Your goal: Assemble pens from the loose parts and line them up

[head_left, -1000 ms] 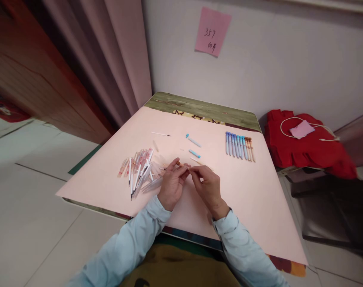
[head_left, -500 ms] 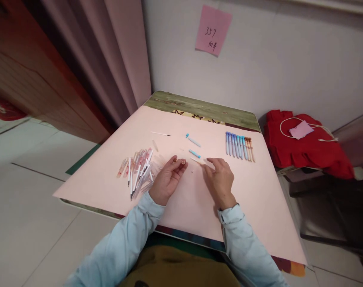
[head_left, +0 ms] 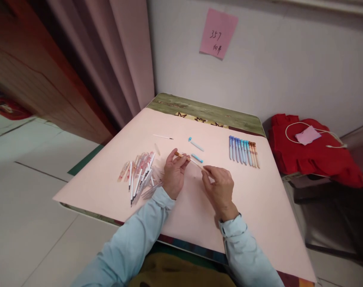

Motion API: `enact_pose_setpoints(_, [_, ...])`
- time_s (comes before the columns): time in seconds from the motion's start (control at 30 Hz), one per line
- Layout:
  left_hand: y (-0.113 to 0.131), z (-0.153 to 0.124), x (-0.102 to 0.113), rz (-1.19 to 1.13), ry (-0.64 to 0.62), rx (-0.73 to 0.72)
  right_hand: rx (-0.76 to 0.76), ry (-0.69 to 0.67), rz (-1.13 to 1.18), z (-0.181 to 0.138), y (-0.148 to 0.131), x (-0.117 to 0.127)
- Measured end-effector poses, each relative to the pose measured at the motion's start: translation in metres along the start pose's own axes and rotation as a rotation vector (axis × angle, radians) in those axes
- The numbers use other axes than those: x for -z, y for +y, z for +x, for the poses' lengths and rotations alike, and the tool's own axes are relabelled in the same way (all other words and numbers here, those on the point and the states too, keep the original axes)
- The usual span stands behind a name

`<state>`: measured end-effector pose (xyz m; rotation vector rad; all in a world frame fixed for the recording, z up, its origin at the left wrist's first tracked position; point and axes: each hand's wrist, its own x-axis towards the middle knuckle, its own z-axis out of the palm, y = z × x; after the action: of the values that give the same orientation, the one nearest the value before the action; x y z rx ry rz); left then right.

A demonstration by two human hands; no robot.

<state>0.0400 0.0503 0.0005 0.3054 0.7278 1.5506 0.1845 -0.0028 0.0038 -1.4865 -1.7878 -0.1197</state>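
Observation:
My left hand [head_left: 174, 177] is closed around a brown pen barrel [head_left: 178, 154], its open end turned to the right. Between the thumb and fingers of my right hand [head_left: 219, 188] is a pale lower pen piece with a thin white refill [head_left: 196, 162] sticking out. The refill's tip meets or nearly meets the brown barrel's end; I cannot tell if it is inside. Just beyond my hands lie a short bright blue barrel [head_left: 197, 158] and a blue-topped pen part [head_left: 197, 144].
A pile of clear pen parts and white refills [head_left: 141, 177] lies left of my left hand. One loose refill [head_left: 163, 136] is farther back. Blue, purple and brown pens [head_left: 242, 150] stand in a row at right. A red cloth [head_left: 301, 151] covers a seat beside the table.
My hands have come together, and the refill in my right hand has moved to the brown barrel's end. My left hand has turned, showing more of the barrel.

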Motion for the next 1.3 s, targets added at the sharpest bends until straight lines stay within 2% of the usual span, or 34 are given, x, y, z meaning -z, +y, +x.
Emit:
enact_pose_setpoints(0.33, [-0.002,0.002,0.001,0.141,-0.005,-0.073,0.019,-0.022,-0.015,0.001,-0.001,-0.006])
enact_pose_setpoints(0.63, [-0.01,0.001,0.004,0.254,-0.055,-0.177,-0.056,-0.043,0.01,-0.003,-0.004,-0.013])
enact_pose_setpoints(0.83, [-0.005,0.0,0.003,0.25,-0.022,-0.157,-0.093,-0.145,-0.091,-0.006,-0.01,-0.015])
enact_pose_setpoints(1.0, [-0.003,-0.002,0.004,0.255,-0.015,-0.127,-0.16,-0.23,-0.039,-0.005,-0.014,-0.013])
enact_pose_setpoints(1.17, [-0.003,0.0,0.004,0.246,0.013,-0.143,-0.252,-0.19,0.011,-0.007,-0.015,-0.011])
enact_pose_setpoints(1.3, [-0.002,0.002,0.005,0.237,0.019,-0.145,-0.21,-0.124,0.006,-0.006,-0.014,-0.009])
